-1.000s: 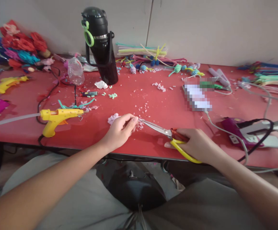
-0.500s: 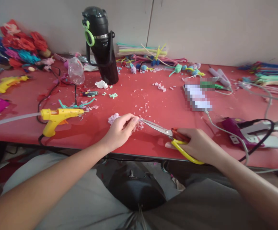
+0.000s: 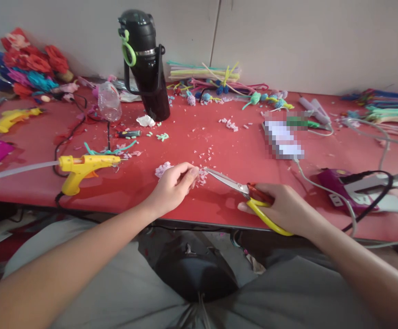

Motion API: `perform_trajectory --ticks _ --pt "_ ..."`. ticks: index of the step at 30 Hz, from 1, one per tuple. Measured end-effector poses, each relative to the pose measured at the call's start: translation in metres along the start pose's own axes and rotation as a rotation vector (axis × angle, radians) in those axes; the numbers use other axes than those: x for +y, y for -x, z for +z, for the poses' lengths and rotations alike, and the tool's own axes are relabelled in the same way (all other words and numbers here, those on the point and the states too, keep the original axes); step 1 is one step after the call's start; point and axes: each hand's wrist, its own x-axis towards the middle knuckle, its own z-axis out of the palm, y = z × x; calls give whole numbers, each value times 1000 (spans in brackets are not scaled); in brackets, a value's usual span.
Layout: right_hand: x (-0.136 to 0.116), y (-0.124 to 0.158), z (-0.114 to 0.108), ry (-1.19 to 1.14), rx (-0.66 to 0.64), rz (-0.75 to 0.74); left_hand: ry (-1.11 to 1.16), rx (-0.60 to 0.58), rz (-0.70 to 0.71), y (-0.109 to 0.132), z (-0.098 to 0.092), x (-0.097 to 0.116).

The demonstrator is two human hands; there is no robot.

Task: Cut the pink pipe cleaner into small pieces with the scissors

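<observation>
My right hand (image 3: 283, 208) grips a pair of scissors (image 3: 229, 182) by handles coloured yellow and red. The blades point left and look closed, with their tips a short gap from my left fingertips. My left hand (image 3: 173, 187) is closed in a pinch, thumb against forefinger; whatever is between them is too small to make out. Pale pink snippets (image 3: 201, 177) lie on the red table just beyond those fingertips. Partly hidden behind my left hand is a small heap of lilac pieces (image 3: 164, 169).
To the left lies a yellow glue gun (image 3: 87, 167). A black flask (image 3: 149, 68) stands behind, beside a clear plastic bottle (image 3: 109, 101). Pipe cleaners (image 3: 199, 72) line the wall. At right are a phone-like device (image 3: 283, 139) on a cable and a purple box (image 3: 339, 189).
The scissors have drawn back slightly to the right, opening a small gap between their tips and my left fingertips. My left hand stays almost still.
</observation>
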Motion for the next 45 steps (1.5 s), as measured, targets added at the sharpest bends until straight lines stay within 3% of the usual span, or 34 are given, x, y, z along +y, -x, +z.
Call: perform_trajectory --ticks 45 --pt "3 -4 2 33 0 -10 -12 -7 2 -2 0 -1"
